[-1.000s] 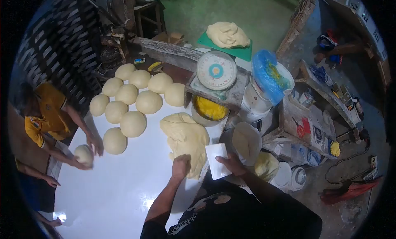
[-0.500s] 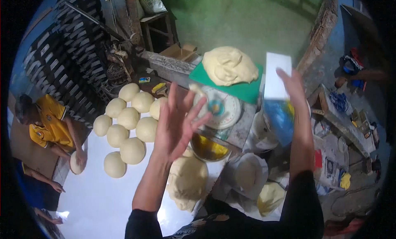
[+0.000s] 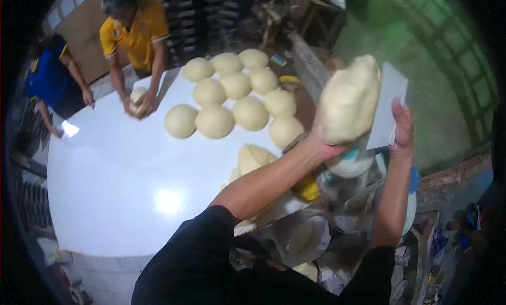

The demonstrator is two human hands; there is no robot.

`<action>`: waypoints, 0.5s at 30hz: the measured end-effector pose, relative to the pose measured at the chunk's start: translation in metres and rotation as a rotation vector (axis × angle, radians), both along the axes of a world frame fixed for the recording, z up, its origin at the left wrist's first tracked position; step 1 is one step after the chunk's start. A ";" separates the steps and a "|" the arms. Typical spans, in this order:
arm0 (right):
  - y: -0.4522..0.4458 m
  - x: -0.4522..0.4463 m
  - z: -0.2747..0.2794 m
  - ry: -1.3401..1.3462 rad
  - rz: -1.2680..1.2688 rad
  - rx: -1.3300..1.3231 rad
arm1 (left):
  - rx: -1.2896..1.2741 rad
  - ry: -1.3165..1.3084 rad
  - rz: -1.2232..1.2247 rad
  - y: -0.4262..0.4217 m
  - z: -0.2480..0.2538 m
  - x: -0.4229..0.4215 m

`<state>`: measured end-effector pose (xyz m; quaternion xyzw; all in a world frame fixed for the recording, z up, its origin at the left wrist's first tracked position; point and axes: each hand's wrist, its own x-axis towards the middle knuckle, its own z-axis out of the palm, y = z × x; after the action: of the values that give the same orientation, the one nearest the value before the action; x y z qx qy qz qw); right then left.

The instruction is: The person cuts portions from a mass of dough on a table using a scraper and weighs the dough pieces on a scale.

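Note:
A large lump of pale dough [image 3: 350,99] rests in my left hand [image 3: 328,139], whose palm and fingers support it from below and the left side. My right hand [image 3: 402,127] is closed on a flat white scraper [image 3: 389,105], held upright just right of the lump. Under my hands the round scale [image 3: 350,164] shows in part. Several smooth dough balls [image 3: 215,121] sit together on the white table [image 3: 116,173]. A loose dough piece [image 3: 254,158] lies near the table's right edge, partly behind my left forearm.
Across the table a person in yellow [image 3: 134,31] has both hands round a dough ball [image 3: 138,97]. Another person in blue [image 3: 55,76] stands at the far left. A pot of yellow filling [image 3: 307,189] and a white container [image 3: 310,240] are below my forearm.
The view has swung left. My left hand, open and empty half a second ago, now holds the big lump that lay on the green board. The scraper is now beside the lump.

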<state>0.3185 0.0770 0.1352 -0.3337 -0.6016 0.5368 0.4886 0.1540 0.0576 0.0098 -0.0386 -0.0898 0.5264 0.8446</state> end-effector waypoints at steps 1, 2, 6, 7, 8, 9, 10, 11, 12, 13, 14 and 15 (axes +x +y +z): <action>-0.009 -0.020 -0.007 0.187 0.076 0.010 | -0.015 -0.254 -0.064 0.005 -0.062 -0.006; -0.019 -0.039 -0.013 0.230 0.150 0.011 | -0.234 -0.011 -0.006 -0.059 -0.009 -0.077; -0.092 -0.093 -0.106 0.183 -0.095 -0.100 | 0.032 0.878 0.691 -0.142 -0.126 -0.272; -0.105 -0.097 -0.143 0.006 -0.127 -0.198 | 0.033 1.155 0.892 -0.170 -0.150 -0.329; -0.118 -0.101 -0.180 -0.173 -0.139 -0.295 | -0.043 1.355 0.990 -0.200 -0.173 -0.382; -0.139 -0.106 -0.219 -0.294 -0.154 -0.335 | -0.177 1.510 1.002 -0.231 -0.195 -0.431; -0.168 -0.110 -0.263 -0.386 -0.174 -0.347 | -0.378 1.646 0.874 -0.259 -0.194 -0.455; -0.196 -0.111 -0.300 -0.436 -0.190 -0.351 | -0.564 1.751 0.711 -0.288 -0.193 -0.479; -0.219 -0.107 -0.324 -0.411 -0.169 -0.438 | -0.704 1.971 0.706 -0.317 -0.261 -0.523; -0.236 -0.112 -0.333 -0.330 -0.110 -0.694 | -0.887 2.358 0.518 -0.338 -0.305 -0.553; -0.244 -0.113 -0.343 -0.340 -0.107 -0.698 | -1.016 2.804 0.397 -0.338 -0.303 -0.531; -0.249 -0.111 -0.355 -0.475 -0.165 -0.514 | -0.877 2.870 0.397 -0.329 -0.297 -0.509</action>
<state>0.2076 -0.1719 -0.2202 -0.6084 -0.5149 0.5367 0.2768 -0.3549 -0.2714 -0.2873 0.2634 0.9416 0.2030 0.0530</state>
